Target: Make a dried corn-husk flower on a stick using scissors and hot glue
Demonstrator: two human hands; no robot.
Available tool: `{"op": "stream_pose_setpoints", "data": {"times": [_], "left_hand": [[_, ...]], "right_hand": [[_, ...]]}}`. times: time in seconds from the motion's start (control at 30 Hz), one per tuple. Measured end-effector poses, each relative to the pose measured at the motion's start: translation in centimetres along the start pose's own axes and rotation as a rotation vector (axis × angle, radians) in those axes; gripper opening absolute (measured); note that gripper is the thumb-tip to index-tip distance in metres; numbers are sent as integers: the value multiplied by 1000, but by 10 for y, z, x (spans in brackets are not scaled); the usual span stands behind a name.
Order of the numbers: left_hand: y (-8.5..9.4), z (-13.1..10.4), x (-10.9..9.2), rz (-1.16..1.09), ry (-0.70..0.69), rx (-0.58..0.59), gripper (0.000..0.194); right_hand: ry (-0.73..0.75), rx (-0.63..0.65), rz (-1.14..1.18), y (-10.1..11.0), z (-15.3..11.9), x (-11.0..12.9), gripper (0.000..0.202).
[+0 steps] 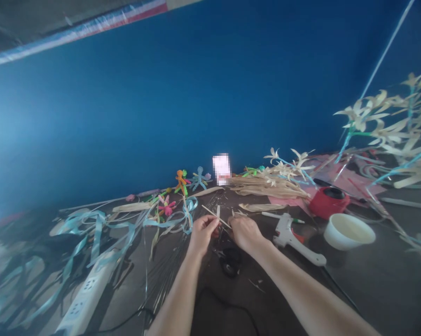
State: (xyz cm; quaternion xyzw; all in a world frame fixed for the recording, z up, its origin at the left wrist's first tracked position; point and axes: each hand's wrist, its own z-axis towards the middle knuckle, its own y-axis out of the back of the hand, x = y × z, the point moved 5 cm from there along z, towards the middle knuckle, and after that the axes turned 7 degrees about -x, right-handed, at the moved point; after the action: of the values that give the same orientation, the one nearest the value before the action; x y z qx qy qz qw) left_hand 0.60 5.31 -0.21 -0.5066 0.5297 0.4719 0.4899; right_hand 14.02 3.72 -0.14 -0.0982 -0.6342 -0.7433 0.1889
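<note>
A thin pale stick (210, 211) slants between my hands over the dark table. My left hand (204, 232) is closed in a pinch beside it, with a small pale petal-like piece (218, 212) standing up at the fingertips. My right hand (243, 230) is closed around the stick's lower right end, its fingertips partly hidden. Black scissors (230, 262) lie just below the hands. Pale dried husk strips (263, 207) are a little beyond my right hand.
Right of my hands lie a white glue gun (294, 240), a white bowl (349, 231) and a red round container (328, 201). Pale flowers on blue stems (359, 112) rise at the far right. Blue ribbons (97, 224) and a power strip (87, 289) are at left.
</note>
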Motion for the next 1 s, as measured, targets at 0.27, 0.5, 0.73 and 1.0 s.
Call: {"op": "stream_pose_setpoints", "data": {"times": [0.27, 0.5, 0.73, 1.0], "left_hand": [[-4, 1, 0, 58, -24, 43, 20], [-5, 2, 6, 81, -3, 34, 22], [-8, -1, 0, 185, -97, 82, 26], [-13, -12, -20, 340, -319, 81, 22]], "right_hand": [[-70, -98, -42, 12, 0, -5, 11], [-67, -239, 312, 24, -3, -6, 12], [-35, -228, 436, 23, -7, 4, 32], [-164, -48, 915, 8, -3, -8, 41]]}}
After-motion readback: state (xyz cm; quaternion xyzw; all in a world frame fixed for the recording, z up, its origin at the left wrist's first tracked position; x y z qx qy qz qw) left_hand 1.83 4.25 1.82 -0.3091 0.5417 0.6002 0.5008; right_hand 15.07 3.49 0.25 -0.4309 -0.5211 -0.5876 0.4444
